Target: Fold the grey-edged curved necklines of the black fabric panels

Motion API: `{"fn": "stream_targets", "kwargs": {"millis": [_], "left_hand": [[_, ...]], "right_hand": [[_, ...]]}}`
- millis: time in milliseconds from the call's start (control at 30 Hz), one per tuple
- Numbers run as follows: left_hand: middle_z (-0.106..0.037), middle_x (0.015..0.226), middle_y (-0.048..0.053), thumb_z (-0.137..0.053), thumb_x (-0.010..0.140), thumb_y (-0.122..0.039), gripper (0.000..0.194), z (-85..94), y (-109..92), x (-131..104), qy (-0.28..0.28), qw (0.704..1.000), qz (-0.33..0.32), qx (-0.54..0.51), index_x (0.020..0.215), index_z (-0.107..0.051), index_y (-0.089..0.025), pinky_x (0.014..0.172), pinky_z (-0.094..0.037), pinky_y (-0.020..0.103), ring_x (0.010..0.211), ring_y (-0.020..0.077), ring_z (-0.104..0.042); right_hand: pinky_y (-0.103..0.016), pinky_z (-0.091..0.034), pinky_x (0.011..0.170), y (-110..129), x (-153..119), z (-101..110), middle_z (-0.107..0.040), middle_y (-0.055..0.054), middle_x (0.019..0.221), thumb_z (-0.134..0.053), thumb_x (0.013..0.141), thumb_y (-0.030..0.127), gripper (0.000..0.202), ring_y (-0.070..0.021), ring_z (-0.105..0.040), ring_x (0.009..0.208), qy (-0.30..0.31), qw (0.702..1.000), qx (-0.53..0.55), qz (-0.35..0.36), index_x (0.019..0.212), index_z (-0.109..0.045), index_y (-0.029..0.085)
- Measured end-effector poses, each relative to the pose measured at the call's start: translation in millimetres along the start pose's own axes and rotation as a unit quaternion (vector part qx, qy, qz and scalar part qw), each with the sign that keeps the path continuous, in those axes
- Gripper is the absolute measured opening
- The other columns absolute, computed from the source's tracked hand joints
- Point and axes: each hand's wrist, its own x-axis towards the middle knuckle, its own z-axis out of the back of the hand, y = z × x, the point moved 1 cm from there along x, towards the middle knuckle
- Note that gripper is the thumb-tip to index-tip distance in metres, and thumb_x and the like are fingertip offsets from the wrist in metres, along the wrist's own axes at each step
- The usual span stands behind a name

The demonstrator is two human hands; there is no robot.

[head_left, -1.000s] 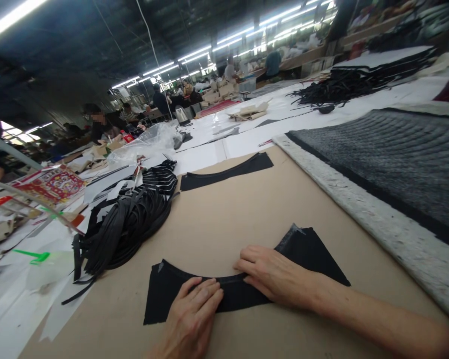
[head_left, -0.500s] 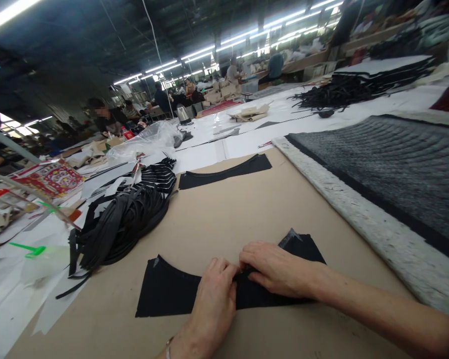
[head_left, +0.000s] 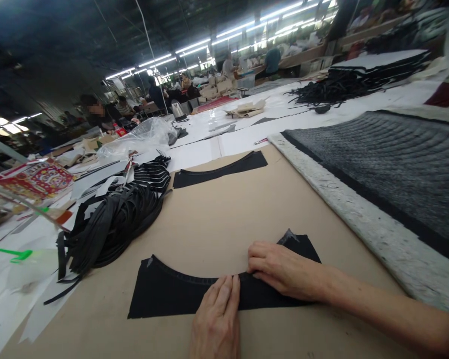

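Observation:
A black curved piece of material (head_left: 164, 294) lies flat on the brown board (head_left: 209, 219), its hollow edge facing away from me. Small cuts or marks run along the left part of that curve, and greyish patches show at both upper corners. My left hand (head_left: 219, 314) rests on the middle of the piece, fingers stretched out together and pressing just below the curved edge. With bent fingers, my right hand (head_left: 275, 267) pinches the curved edge a little further right; its fingertips are partly hidden. Farther back lies a second black curved piece (head_left: 220, 169).
Left of the board sits a heap of black strips (head_left: 115, 227), near a translucent container with a green handle (head_left: 20, 256). A stack of grey ribbed sheets (head_left: 381, 164) stands along the right. Behind are a plastic bag (head_left: 142, 137), a kettle (head_left: 178, 111) and people at other tables.
My left hand has moved from pinching the curved edge to lying flat with fingers extended. My right hand has shifted slightly right along the edge. The view has tilted a little.

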Motion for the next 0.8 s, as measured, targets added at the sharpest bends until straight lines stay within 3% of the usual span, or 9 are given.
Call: {"fn": "stream_targets", "kwargs": {"millis": [133,300,467,600,700,800], "left_hand": [[-0.054,0.118,0.009,-0.033,0.091,-0.005,0.04,6.4,0,8,-0.002,1.0,-0.002,-0.017,0.126,-0.05,-0.007,0.097,-0.04,0.031,0.111,0.0203,-0.048],[-0.056,0.097,0.007,-0.034,0.097,-0.015,0.037,8.5,-6,23,0.037,0.998,0.04,-0.021,0.131,-0.048,-0.015,0.084,-0.046,0.037,0.089,0.0209,-0.053],[-0.054,0.103,0.008,-0.038,0.098,-0.02,0.035,3.5,-7,23,0.03,0.999,0.017,0.007,0.131,-0.05,-0.021,0.092,-0.042,0.039,0.095,0.0221,-0.052],[-0.049,0.118,0.011,-0.038,0.097,-0.015,0.032,-1.9,-7,26,0.017,1.0,0.007,-0.003,0.125,-0.054,-0.016,0.089,-0.043,0.035,0.106,0.0241,-0.049],[-0.052,0.102,0.012,-0.032,0.094,-0.007,0.037,-5.3,-9,31,0.04,0.998,-0.031,-0.029,0.127,-0.049,-0.008,0.08,-0.047,0.031,0.092,0.021,-0.051],[-0.051,0.097,0.011,-0.027,0.089,-0.002,0.049,-7.4,-11,34,0.076,0.996,-0.049,-0.012,0.136,-0.04,-0.008,0.077,-0.048,0.033,0.087,0.0216,-0.051]], "right_hand": [[-0.028,-0.04,0.084,-6,-5,6,-0.057,-0.004,0.092,-0.05,0.089,0.011,0.01,-0.0158,-0.051,0.091,0.004,1.0,0.005,0.0,0.089,-0.059,0.016],[-0.029,-0.038,0.086,-14,-14,12,-0.057,-0.004,0.091,-0.052,0.087,0.009,0.011,-0.0166,-0.051,0.092,-0.001,1.0,-0.009,0.017,0.089,-0.06,0.016],[-0.029,-0.037,0.086,-22,-24,12,-0.057,-0.004,0.092,-0.049,0.09,0.011,0.012,-0.0166,-0.049,0.092,-0.015,0.999,-0.033,0.038,0.091,-0.06,0.017],[-0.029,-0.036,0.082,-23,-28,17,-0.058,-0.004,0.09,-0.047,0.09,0.011,0.014,-0.0167,-0.048,0.089,-0.017,0.997,-0.054,0.056,0.091,-0.06,0.017],[-0.029,-0.036,0.078,-22,-29,20,-0.058,-0.005,0.089,-0.047,0.089,0.011,0.013,-0.0171,-0.047,0.086,-0.017,0.994,-0.083,0.071,0.088,-0.059,0.016],[-0.029,-0.035,0.077,-24,-31,20,-0.057,-0.006,0.089,-0.047,0.089,0.011,0.013,-0.0168,-0.046,0.083,-0.017,0.99,-0.112,0.089,0.085,-0.059,0.015]]}}
